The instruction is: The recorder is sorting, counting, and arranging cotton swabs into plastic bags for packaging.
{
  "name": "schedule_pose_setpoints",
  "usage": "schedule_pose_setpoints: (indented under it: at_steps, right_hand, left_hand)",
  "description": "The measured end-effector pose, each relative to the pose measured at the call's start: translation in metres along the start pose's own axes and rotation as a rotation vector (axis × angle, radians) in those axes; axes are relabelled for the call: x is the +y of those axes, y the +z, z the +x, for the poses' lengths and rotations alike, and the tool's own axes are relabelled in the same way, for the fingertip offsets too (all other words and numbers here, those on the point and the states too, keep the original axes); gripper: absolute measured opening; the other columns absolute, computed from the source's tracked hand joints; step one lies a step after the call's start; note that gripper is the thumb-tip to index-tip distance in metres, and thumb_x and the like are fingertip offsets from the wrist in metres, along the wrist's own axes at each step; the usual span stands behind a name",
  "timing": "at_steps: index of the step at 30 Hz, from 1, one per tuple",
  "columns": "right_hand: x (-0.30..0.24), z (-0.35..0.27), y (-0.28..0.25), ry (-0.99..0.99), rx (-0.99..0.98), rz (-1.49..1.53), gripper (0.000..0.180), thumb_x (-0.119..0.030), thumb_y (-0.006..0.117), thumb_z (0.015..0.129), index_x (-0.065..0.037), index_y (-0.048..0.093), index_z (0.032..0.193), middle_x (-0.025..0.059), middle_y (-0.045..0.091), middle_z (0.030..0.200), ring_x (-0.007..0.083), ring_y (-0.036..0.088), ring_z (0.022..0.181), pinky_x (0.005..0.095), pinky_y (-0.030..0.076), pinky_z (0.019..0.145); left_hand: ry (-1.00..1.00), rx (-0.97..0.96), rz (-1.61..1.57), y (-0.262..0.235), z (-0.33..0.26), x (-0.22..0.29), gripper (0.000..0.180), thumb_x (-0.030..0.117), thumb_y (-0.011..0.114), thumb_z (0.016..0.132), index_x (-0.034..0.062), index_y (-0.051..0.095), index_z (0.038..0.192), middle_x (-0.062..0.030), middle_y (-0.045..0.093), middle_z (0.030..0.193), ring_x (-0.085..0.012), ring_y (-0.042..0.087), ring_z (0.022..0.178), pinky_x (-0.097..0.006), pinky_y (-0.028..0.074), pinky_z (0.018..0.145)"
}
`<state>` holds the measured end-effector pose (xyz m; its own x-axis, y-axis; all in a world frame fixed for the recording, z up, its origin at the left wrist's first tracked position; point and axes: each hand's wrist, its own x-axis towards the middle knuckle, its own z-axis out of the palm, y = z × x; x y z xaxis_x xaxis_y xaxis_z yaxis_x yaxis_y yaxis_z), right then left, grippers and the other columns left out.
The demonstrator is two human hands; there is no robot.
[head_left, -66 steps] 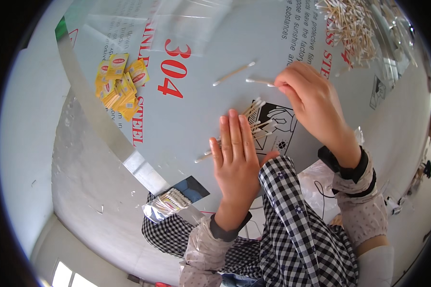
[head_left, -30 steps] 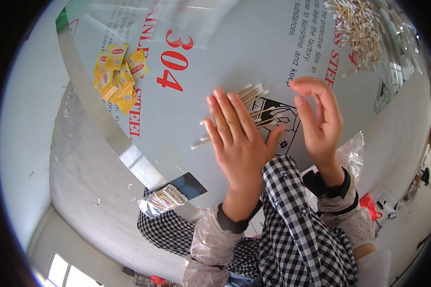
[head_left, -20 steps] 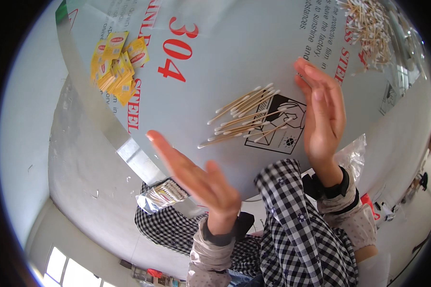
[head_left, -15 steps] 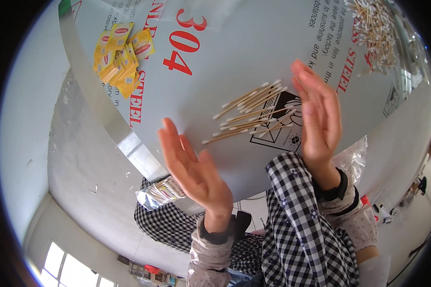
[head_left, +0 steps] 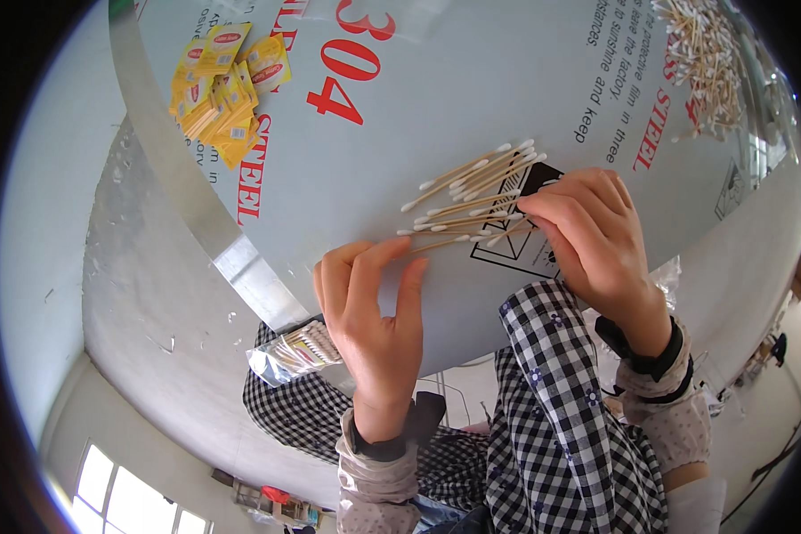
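Note:
A loose group of wooden cotton swabs (head_left: 481,182) with white tips lies on the film-covered metal table, roughly side by side at a slant. My left hand (head_left: 369,289) is at their left ends, thumb and forefinger apart, on either side of the end of the lowest swab. At the right ends, my right hand (head_left: 596,236) has curled fingers, with thumb and forefinger closed at a swab's tip. The fingers partly hide these right tips.
A pile of yellow packets (head_left: 227,89) lies at the far left. A large heap of cotton swabs (head_left: 703,71) is at the far right. A clear bag of swabs (head_left: 295,352) sits by the table's near left edge, above checkered cloth (head_left: 552,374).
Both hands have come down from raised, flat and spread poses to the swabs' two ends. The right fingers have curled and closed; the left thumb and forefinger now flank a swab end.

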<state>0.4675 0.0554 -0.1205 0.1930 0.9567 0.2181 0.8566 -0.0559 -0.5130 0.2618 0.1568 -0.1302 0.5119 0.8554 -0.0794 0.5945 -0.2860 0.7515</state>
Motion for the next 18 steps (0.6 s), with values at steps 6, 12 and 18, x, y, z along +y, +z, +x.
schedule_pose_setpoints:
  at_steps: [6, 12, 18]
  right_hand:
    - [0.000, 0.005, -0.002, -0.034, -0.077, -0.018, 0.029, 0.002, 0.066, 0.072, -0.001, 0.064, 0.100, 0.0061, 0.065, 0.088, 0.0247, 0.061, 0.082, 0.0374, 0.048, 0.073]
    - [0.005, 0.008, -0.017, -0.103, -0.171, -0.079, 0.023, 0.001, 0.065, 0.075, -0.002, 0.062, 0.098, 0.0080, 0.065, 0.090, 0.0250, 0.060, 0.082, 0.0372, 0.048, 0.073]
    - [-0.009, -0.009, -0.021, -0.059, -0.184, 0.016, 0.022, -0.001, 0.065, 0.073, -0.004, 0.058, 0.093, 0.0069, 0.064, 0.089, 0.0239, 0.058, 0.080, 0.0365, 0.048, 0.073]
  left_hand:
    - [0.025, -0.072, 0.015, -0.003, 0.001, 0.003, 0.013, 0.002, 0.077, 0.077, 0.0050, 0.070, 0.087, -0.0052, 0.057, 0.088, -0.0247, 0.052, 0.083, -0.036, 0.044, 0.074]
    - [0.064, -0.095, 0.026, 0.004, 0.001, 0.006, 0.013, 0.002, 0.078, 0.076, 0.0053, 0.067, 0.084, -0.0051, 0.056, 0.087, -0.0251, 0.052, 0.081, -0.037, 0.044, 0.071]
    - [0.081, -0.109, 0.105, 0.000, -0.005, 0.002, 0.016, 0.002, 0.077, 0.077, 0.0058, 0.065, 0.086, -0.0061, 0.055, 0.088, -0.0261, 0.051, 0.080, -0.037, 0.044, 0.071]
